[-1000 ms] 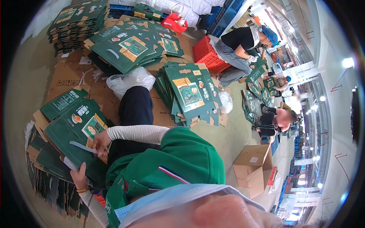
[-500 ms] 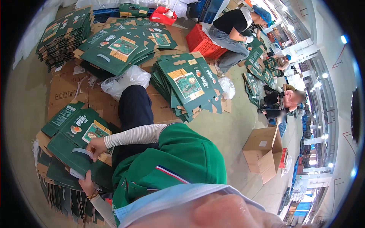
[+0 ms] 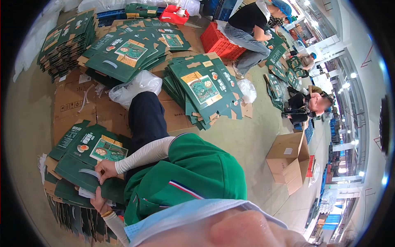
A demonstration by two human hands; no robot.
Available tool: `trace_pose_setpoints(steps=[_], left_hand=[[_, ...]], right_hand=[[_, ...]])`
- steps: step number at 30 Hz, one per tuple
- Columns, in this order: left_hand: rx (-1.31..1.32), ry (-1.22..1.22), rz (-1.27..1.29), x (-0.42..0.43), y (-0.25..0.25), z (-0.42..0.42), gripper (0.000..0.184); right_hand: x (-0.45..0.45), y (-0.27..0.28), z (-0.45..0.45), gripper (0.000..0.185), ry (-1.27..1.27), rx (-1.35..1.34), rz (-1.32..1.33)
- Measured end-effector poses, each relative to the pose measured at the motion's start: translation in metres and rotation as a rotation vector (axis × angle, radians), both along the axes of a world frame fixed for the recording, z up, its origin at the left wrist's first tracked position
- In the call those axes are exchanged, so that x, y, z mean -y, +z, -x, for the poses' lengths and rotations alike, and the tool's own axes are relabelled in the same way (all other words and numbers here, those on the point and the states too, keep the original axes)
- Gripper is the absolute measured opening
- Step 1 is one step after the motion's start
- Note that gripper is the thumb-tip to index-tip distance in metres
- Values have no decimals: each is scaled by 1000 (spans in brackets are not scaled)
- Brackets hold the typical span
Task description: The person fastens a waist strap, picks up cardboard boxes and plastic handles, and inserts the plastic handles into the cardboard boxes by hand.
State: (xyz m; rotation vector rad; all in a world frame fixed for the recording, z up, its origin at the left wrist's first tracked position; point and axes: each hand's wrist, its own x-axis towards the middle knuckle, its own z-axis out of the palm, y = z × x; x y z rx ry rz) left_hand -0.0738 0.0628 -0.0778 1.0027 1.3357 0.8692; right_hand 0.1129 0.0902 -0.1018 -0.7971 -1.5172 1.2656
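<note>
Across the lower left of the head view, we see a flat green carton [image 3: 76, 162] lying face up on top of a stack of other flattened cartons [image 3: 82, 224], beside our dark-trousered leg [image 3: 146, 117]. Our left hand [image 3: 106, 170] is closed in a narrow pinch on one end of a curved white strip [image 3: 89, 172], whose free end reaches out over the printed face. Our right hand [image 3: 99, 201] is at the carton's near edge, with the thumb up against the board; its other fingers are hidden, so we cannot tell how tightly it closes, or whether it holds the loose white pieces [image 3: 85, 193] showing beside it.

We judge the carton light and fairly stiff across its panels, but weaker along creases and flaps, where a hard push could bend or tear it. Its smooth face may slide over the cartons beneath, so the solid edge near the strip looks like the best place to steady it. The strip seems thin and springy, easiest to guide when pinched close to its end.

Beyond our knee we see a crumpled plastic bag [image 3: 137, 88] between two piles of similar cartons, a nearer pile [image 3: 202, 88] and a farther pile [image 3: 127, 53]. A red crate [image 3: 219, 42] stands beside a crouching co-worker [image 3: 249, 20].
</note>
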Motion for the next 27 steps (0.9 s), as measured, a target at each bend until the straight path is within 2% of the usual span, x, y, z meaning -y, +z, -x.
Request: trace_pose_setpoints(steps=[2, 4, 6, 8, 9, 11, 12, 13, 14, 15, 16, 17, 18, 19, 20, 21, 22, 23, 27], left_hand=[[144, 117, 161, 2, 19, -11, 29], [116, 79, 117, 0, 5, -3, 30], [86, 35, 76, -2, -18, 7, 30], [-171, 106, -48, 2, -28, 5, 29], [-172, 109, -44, 3, -32, 8, 29], [-151, 35, -229, 8, -5, -11, 26], [-284, -21, -379, 13, -2, -15, 23], [-213, 12, -230, 14, 30, -31, 22], [-694, -324, -683, 15, 4, -7, 22], [-231, 39, -254, 18, 34, -37, 24], [-317, 77, -120, 17, 33, -35, 29], [-336, 90, -86, 18, 39, -37, 32], [-300, 140, -58, 15, 49, -44, 30], [-314, 63, -100, 17, 25, -29, 29], [-477, -77, -204, 21, 0, -13, 28], [-290, 30, -211, 21, 18, -24, 28], [-299, 85, -128, 22, 11, -24, 28], [-260, 80, -118, 22, 24, -28, 27], [-170, 102, -97, 24, 12, -25, 26]], right_hand=[[-2, -6, 7, 19, -37, 4, -17], [-6, -18, 16, 20, -37, -115, 91], [-2, -12, 9, 20, 2, -46, 41], [-1, -13, 6, 20, 40, 27, 0], [-6, -20, 7, 20, 83, -10, 31], [-12, -42, 18, 20, 148, -197, 99], [-14, -43, 13, 19, 131, -142, -50], [-10, -29, 5, 19, 128, -89, -7], [-5, -38, 5, 16, 50, -40, -37], [-3, -27, -2, 13, 55, -92, -80], [3, -39, 1, 11, 79, -116, 126], [8, -31, -6, 9, 40, 281, -99], [4, -37, -4, 9, 7, 69, 146], [6, -26, -5, 8, 14, 101, 289], [8, -29, -4, 6, 36, -46, 359], [6, -32, -2, 5, 70, -25, 397], [7, -37, 0, 10, 75, -156, 371], [7, -28, -2, 11, 134, -263, 476], [3, -33, -10, 13, 122, -58, 425]])
